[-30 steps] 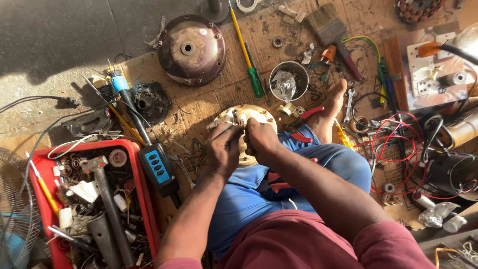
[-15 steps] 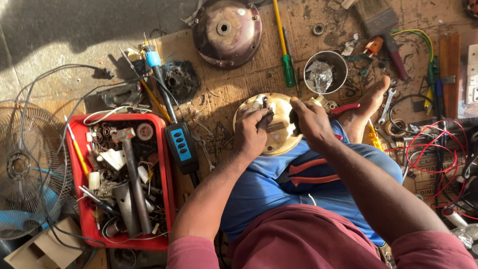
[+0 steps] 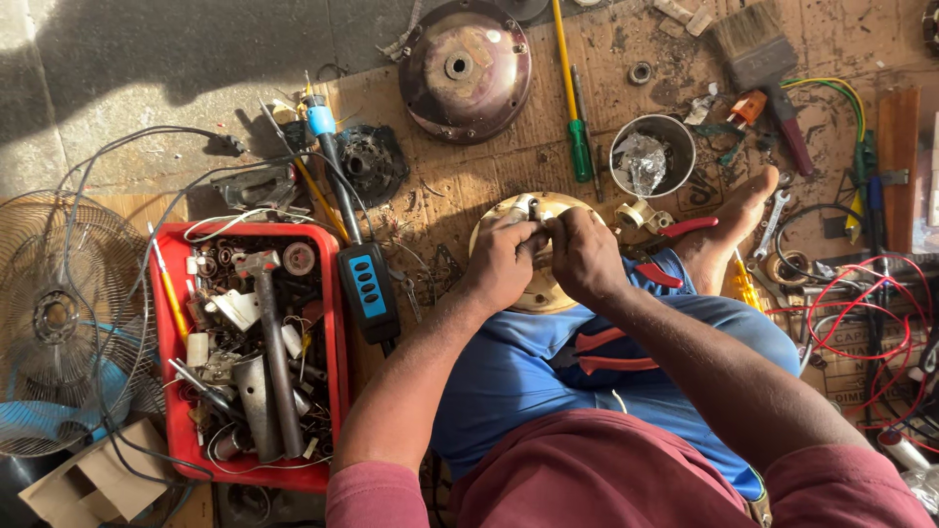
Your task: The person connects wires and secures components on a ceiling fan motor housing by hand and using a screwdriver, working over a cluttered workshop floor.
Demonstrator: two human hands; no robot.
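— Plainly, what is held between the two hands?

— A round brass-coloured motor plate [image 3: 541, 284] is steadied over the lap, above the blue trousers [image 3: 509, 381]. The left hand [image 3: 504, 262] is closed on a small metal part [image 3: 534, 209] at the plate's upper rim; the right hand [image 3: 584, 256] is clenched just beside it, fingertips pinched on the same part.

— And what is seen around them?

— A red tray [image 3: 166, 293] of scrap parts and a hammer [image 3: 269, 342] is placed to the left, on the floor. A domed fan housing [image 3: 465, 68] and a green-handled screwdriver [image 3: 577, 127] lie on cardboard beyond the plate. A steel cup [image 3: 653, 156] is set near the bare foot [image 3: 734, 220].
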